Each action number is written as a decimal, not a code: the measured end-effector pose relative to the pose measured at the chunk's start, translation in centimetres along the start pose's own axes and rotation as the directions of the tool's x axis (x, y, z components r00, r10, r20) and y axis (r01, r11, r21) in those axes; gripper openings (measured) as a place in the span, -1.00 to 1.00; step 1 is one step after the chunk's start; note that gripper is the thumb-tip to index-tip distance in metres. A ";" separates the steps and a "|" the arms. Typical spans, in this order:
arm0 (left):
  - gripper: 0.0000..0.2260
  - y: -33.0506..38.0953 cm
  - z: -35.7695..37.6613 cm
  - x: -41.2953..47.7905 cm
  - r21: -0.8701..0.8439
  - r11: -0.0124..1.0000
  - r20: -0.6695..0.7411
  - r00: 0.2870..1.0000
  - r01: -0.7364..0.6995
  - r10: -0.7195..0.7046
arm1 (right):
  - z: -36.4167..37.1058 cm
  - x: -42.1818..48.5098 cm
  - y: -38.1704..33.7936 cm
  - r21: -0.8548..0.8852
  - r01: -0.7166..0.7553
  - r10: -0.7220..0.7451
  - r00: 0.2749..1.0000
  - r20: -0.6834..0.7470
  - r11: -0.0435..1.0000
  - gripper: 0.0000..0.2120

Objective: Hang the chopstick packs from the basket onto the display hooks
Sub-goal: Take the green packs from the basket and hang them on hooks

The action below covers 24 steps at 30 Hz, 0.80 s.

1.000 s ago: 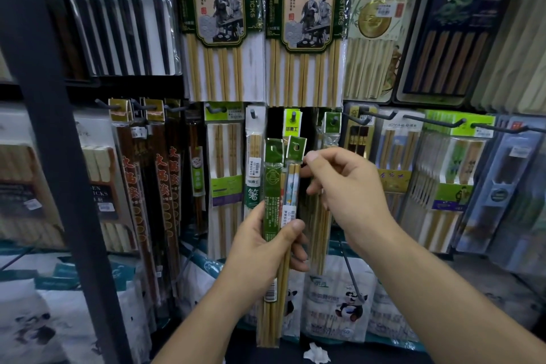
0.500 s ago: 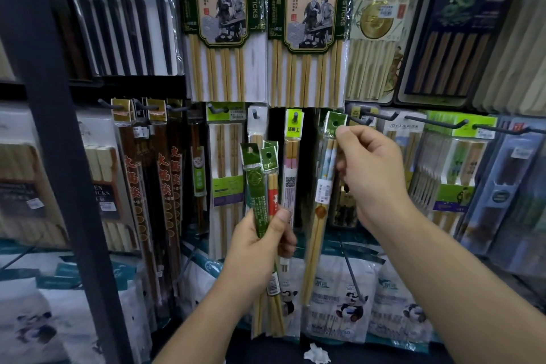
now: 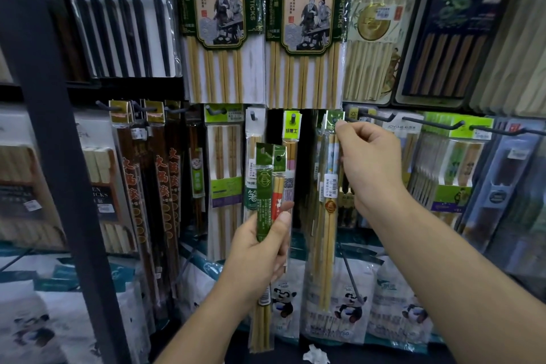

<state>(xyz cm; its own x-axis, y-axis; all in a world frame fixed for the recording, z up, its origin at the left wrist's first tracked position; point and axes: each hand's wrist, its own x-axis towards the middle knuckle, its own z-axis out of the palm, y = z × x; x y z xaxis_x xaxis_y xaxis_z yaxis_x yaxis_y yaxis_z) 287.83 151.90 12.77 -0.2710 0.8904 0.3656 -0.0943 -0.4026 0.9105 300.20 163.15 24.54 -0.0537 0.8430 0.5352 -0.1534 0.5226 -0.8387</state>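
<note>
Fingers of our right hand pinch the green header of a chopstick pack, holding it up at a display hook on the right. Our left hand clasps two more chopstick packs upright, nearer and lower left.

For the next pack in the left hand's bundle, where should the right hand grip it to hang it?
Pinch the green header card at the top of the front pack, coming from the right. It sticks up clear above the left hand, which clamps the middle, and the hang hole sits in it.
</note>
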 end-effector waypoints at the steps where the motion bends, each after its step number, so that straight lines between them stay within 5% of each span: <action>1: -0.73 0.1 0.0 0.0 0.000 1.000 0.007 1.000 0.003 -0.003 | 0.0 0.0 0.1 -0.011 0.005 -0.005 1.000 -0.012 1.000 -0.64; 6: -0.46 0.1 0.0 -0.1 -0.100 0.994 -0.018 0.999 0.037 -0.039 | -0.2 0.1 1.1 -0.063 0.001 -0.005 0.998 -0.065 0.998 -0.70; 9: -0.60 0.0 -0.2 -0.1 -0.228 0.971 0.009 0.998 0.068 -0.067 | -0.4 -0.2 1.6 -0.094 -0.006 -0.002 0.997 -0.079 0.996 -0.74; 13: -0.83 0.2 -0.2 -0.1 -0.153 0.987 0.014 0.999 0.039 -0.037 | -0.8 -1.6 1.7 -0.122 -0.021 0.009 0.995 -0.096 0.992 -0.78; 19: -0.83 0.1 0.5 -0.1 -0.018 1.000 0.035 0.999 -0.011 0.011 | -0.3 -4.3 1.2 -0.099 -0.033 0.055 0.972 0.230 0.995 -0.76; 24: -0.82 0.1 1.2 -0.3 -0.017 1.000 0.055 0.998 -0.019 0.020 | 0.0 -4.6 1.5 -0.084 -0.040 0.060 0.966 0.252 0.996 -0.65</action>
<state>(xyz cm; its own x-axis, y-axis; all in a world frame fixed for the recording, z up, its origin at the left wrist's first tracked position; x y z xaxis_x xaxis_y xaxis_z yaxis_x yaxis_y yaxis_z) 289.02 151.80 12.94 -0.2196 0.8925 0.3941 -0.1055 -0.4233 0.8998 300.26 160.03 20.84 -0.3093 0.8137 0.4922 -0.0673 0.4976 -0.8648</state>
